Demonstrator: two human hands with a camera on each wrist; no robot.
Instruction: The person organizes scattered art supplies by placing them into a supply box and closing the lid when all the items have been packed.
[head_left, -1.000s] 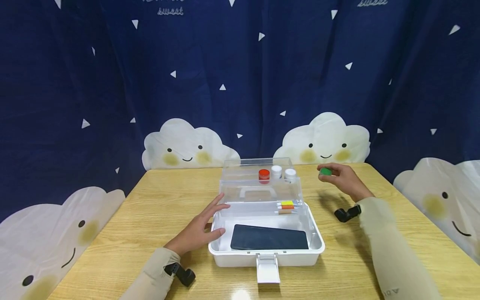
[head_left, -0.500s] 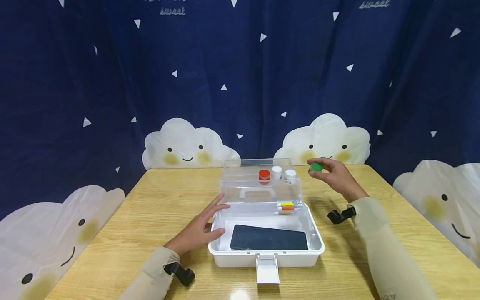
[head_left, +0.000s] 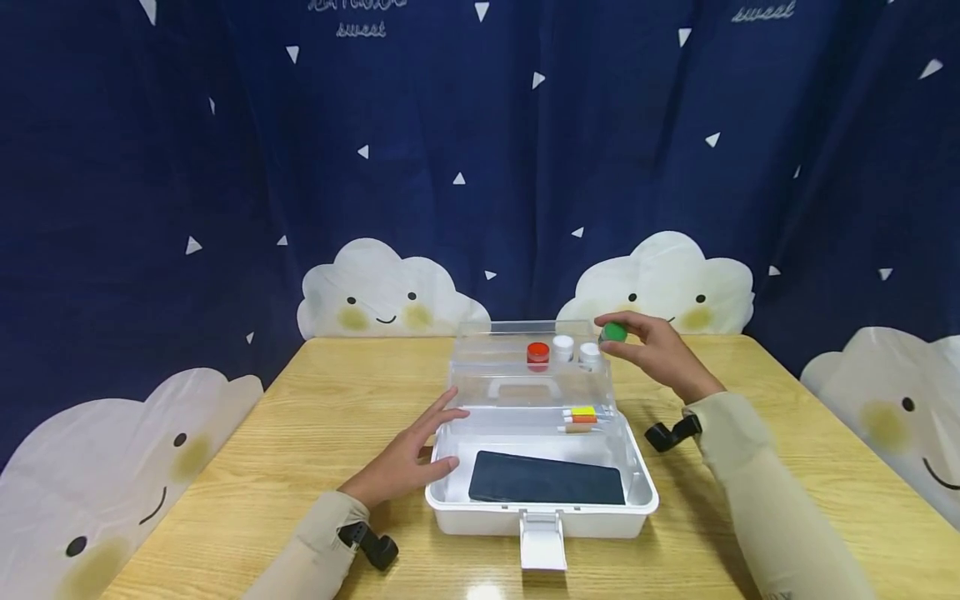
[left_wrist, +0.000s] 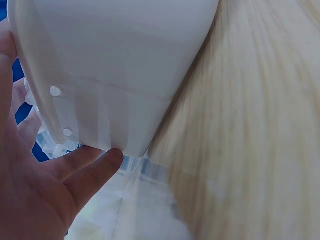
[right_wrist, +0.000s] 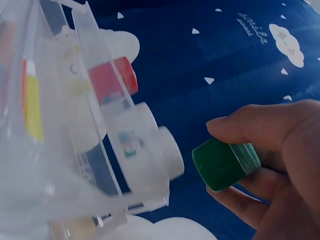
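My right hand (head_left: 663, 352) pinches a small jar of green paint (head_left: 614, 332) between thumb and fingers, above the right end of the upper clear tray (head_left: 487, 333). In the right wrist view the green jar (right_wrist: 220, 162) hangs tilted, apart from the tray. That tray holds a red jar (head_left: 537, 353) and two white-lidded jars (head_left: 562, 346). My left hand (head_left: 405, 458) lies at the left side of the open white storage box (head_left: 487, 522), fingers spread and fairly straight. In the left wrist view two fingertips (left_wrist: 117, 154) touch the box's outer wall (left_wrist: 125, 50).
A flat dark rectangular object (head_left: 547, 479) lies in the box's bottom. The lower tray (head_left: 495, 392) holds several pens, yellow, orange and brown (head_left: 581, 419). The box's latch (head_left: 543, 542) hangs down in front, over the wooden table (head_left: 337, 383). A navy curtain (head_left: 420, 108) stands behind.
My right hand has carried the green jar leftward and slightly up, to the tray's right end. My left hand has stayed at the box. The head view has shifted a little.
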